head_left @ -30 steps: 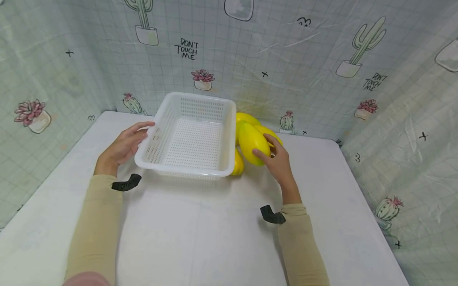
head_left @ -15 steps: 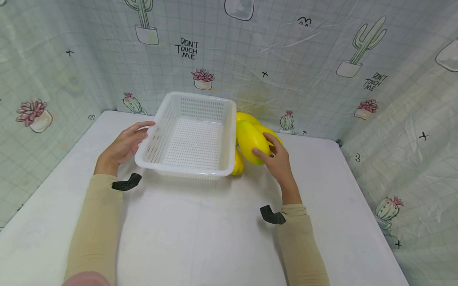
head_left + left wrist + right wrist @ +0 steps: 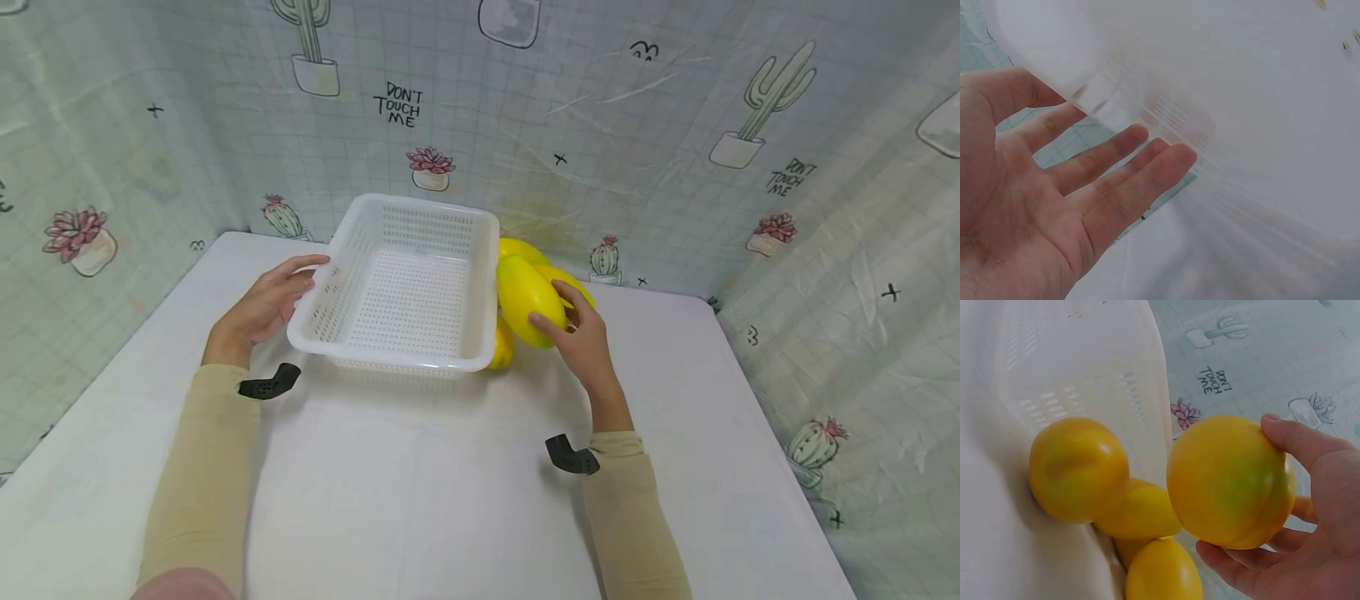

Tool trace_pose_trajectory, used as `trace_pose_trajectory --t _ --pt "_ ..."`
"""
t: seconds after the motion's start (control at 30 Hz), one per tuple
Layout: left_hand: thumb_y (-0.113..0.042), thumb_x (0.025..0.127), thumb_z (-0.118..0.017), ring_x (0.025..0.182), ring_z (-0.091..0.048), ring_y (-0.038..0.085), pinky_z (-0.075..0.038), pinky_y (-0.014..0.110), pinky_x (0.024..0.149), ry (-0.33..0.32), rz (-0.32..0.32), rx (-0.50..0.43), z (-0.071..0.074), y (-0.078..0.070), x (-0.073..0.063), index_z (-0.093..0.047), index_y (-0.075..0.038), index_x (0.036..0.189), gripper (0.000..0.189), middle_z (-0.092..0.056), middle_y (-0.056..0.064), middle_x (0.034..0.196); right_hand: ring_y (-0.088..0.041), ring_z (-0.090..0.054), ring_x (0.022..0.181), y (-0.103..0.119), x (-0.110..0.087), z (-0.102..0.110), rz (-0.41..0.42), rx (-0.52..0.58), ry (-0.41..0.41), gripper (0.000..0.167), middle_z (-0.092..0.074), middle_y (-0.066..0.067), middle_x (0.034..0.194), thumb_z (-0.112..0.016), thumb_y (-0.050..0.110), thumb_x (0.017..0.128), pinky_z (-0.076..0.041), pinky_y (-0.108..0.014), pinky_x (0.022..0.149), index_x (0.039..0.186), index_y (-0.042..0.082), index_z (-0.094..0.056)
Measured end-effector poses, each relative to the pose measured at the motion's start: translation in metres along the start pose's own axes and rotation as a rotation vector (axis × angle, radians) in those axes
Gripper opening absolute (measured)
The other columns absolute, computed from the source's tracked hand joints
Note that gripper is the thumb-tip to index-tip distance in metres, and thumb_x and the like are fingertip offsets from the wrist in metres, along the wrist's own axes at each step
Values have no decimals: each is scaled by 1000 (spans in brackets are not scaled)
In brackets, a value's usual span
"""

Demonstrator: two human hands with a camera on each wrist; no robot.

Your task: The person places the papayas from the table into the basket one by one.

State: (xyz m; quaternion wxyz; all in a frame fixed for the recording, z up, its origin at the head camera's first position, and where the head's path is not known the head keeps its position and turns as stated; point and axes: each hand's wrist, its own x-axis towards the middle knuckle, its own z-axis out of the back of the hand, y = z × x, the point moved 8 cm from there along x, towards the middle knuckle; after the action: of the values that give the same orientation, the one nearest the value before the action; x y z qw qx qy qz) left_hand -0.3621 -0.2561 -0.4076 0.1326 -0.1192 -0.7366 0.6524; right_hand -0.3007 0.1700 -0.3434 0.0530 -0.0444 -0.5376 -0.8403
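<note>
The basket [image 3: 420,354] is sitting toward the back of the desk [image 3: 405,492], its far rim lying near the edge where the printed curtain [image 3: 525,108] is rising. Most of the white surface is stretching from the basket's near rim toward the person, with a forearm running along either side; a further strip is reaching from the right hand [image 3: 581,333] to the desk's right edge. On the basket's left, a narrower strip is carrying on past the left hand [image 3: 268,302] to the slanting left edge. Along its right wall, other fruits [image 3: 501,350] are crowding close, leaving little room there.

The left hand is reaching forward with fingers spread and only slightly bending, the tips touching the basket's left rim. The right hand is holding a yellow fruit [image 3: 528,300] between thumb and fingers, just beside the basket's right rim and in front of two others; whether it is touching the rim, I cannot tell. Both beige sleeves [image 3: 197,492] are coming in from the near side, a black device [image 3: 572,456] showing at each wrist.
</note>
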Motion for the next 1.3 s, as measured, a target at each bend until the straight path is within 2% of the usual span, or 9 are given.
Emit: trace_pose_trajectory --t 0.17,0.4,0.5,0.7,0.97,1.3 --pt "-12 102 -46 106 -63 11 -56 24 81 -12 21 20 0 2 0 -37 -14 147 46 -48 2 136 -35 -49 130 16 -8 -1 9 -1 9 63 -41 -14 147 -67 21 91 -46 -50 104 146 10 -40" --pt "-13 102 -47 106 -63 12 -57 25 81 -22 25 38 1 1 -2 -36 -14 148 47 -47 2 137 -36 -49 129 18 -8 -2 19 3 8 63 -42 -14 147 -68 23 90 -46 -50 104 145 10 -41" --pt "-14 102 -47 107 -63 12 -57 24 81 -20 18 43 1 0 -1 -35 -13 148 48 -46 3 138 -35 -49 130 11 -3 -2 18 8 5 64 -41 -13 147 -68 24 90 -46 -50 104 146 11 -40" --pt "-13 102 -47 107 -63 12 -57 24 81 -16 20 39 1 1 -1 -36 -13 148 47 -48 2 136 -31 -49 130 -12 8 -5 31 22 2 66 -42 -6 148 -71 30 88 -47 -49 104 146 20 -41" --pt "-12 102 -46 107 -63 12 -57 24 82 -20 14 37 1 1 -1 -37 -14 147 46 -48 2 137 -30 -51 129 -10 10 -6 61 10 -3 69 -43 -5 147 -71 38 87 -47 -48 103 146 18 -41" --pt "-12 102 -46 108 -62 12 -57 24 82 -18 9 38 0 0 0 -36 -13 148 47 -47 4 138 -29 -50 130 -9 13 -9 63 30 1 67 -41 -3 148 -71 38 87 -46 -47 105 145 20 -42"
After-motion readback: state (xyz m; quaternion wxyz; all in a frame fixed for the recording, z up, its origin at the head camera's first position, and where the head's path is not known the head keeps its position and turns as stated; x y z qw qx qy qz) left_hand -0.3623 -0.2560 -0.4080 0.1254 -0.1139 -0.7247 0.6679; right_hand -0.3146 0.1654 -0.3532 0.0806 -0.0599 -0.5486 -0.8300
